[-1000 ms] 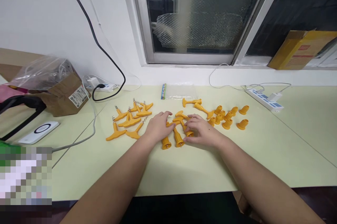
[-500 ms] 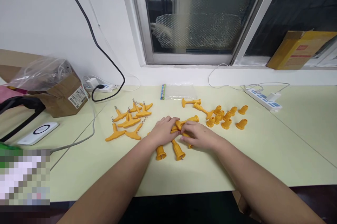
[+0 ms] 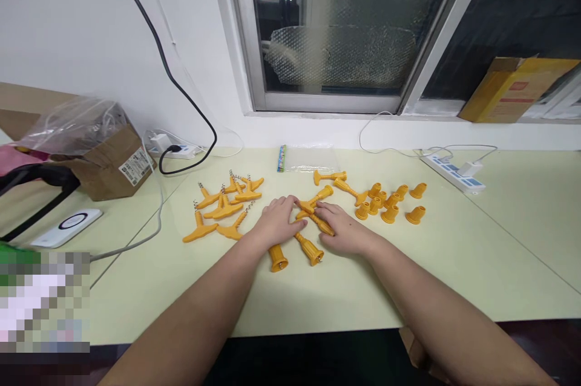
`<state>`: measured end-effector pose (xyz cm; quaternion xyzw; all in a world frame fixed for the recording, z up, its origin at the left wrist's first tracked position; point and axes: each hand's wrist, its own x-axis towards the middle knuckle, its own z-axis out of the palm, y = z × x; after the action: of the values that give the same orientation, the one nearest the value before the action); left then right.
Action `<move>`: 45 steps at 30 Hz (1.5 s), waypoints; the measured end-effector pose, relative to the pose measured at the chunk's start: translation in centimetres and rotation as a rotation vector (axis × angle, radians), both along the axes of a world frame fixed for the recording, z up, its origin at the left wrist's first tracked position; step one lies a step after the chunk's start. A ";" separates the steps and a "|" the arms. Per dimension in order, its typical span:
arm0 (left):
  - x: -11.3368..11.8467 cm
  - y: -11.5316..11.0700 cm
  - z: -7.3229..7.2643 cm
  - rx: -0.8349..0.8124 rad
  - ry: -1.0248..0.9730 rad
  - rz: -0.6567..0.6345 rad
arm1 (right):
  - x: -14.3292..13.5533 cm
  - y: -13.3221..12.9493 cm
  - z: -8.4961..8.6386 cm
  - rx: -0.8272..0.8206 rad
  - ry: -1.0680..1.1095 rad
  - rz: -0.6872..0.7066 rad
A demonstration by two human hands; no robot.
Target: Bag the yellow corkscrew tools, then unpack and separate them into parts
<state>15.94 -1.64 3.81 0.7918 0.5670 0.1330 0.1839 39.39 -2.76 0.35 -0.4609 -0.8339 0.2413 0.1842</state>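
Several orange corkscrews with sleeves lie between and below my hands. My left hand [image 3: 278,222] rests over this group, fingers bent, its fingertips near a T-handle [image 3: 305,206]; whether it grips anything is hidden. My right hand [image 3: 340,228] lies with fingers a little apart, touching a sleeved corkscrew [image 3: 323,224]. Nearer the front edge are two more, one [image 3: 311,251] pointing right and one [image 3: 278,258] partly under my left hand. Bare corkscrews with metal spirals [image 3: 224,209] are grouped at the left. Loose orange sleeves [image 3: 390,214] stand at the right.
Two sleeved corkscrews [image 3: 349,190] lie behind my right hand. A clear plastic bag [image 3: 311,158] is by the wall. Power strips [image 3: 454,172] sit at both sides. At the left are a cardboard box [image 3: 106,162], a white charging pad [image 3: 68,227] and a grey cable.
The corkscrews between my hands have shifted and turned; the back one's sleeve has moved left. The lower one has swung its sleeve end right and back. My right fingers have flattened.
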 end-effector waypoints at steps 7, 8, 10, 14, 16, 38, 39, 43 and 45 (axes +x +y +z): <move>-1.0 -1.1 1.4 -0.155 0.150 -0.016 | 0.0 -0.2 1.3 -0.007 0.028 0.068; -0.9 -1.1 1.2 -0.148 0.152 -0.032 | -0.1 -0.3 1.6 0.004 0.023 0.043; -0.7 -1.0 0.5 -0.109 0.160 -0.067 | 0.0 -0.4 2.2 0.006 0.016 -0.039; 0.0 -0.3 -0.7 -0.009 0.152 -0.052 | 0.5 0.0 2.6 -0.022 0.085 -0.184; 0.2 0.1 -1.1 0.022 0.138 -0.006 | 0.8 0.4 2.4 -0.012 0.156 -0.244; 0.9 -0.4 0.8 -0.815 -1.419 0.079 | 0.6 0.0 3.6 0.313 0.471 -0.035; 0.9 -0.3 0.9 -0.854 -1.452 0.076 | 0.6 0.1 3.6 0.322 0.469 -0.018; 0.7 -0.3 1.3 -0.972 -1.429 0.035 | 0.4 0.0 3.5 0.358 0.461 0.041; 0.7 -0.5 1.5 -0.987 -1.351 -0.022 | 0.2 -0.2 3.5 0.376 0.439 0.061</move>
<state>16.61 -2.18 5.27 0.3759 0.3203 0.3137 0.8110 39.55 -2.99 3.88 -0.3302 -0.8176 0.1819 0.4352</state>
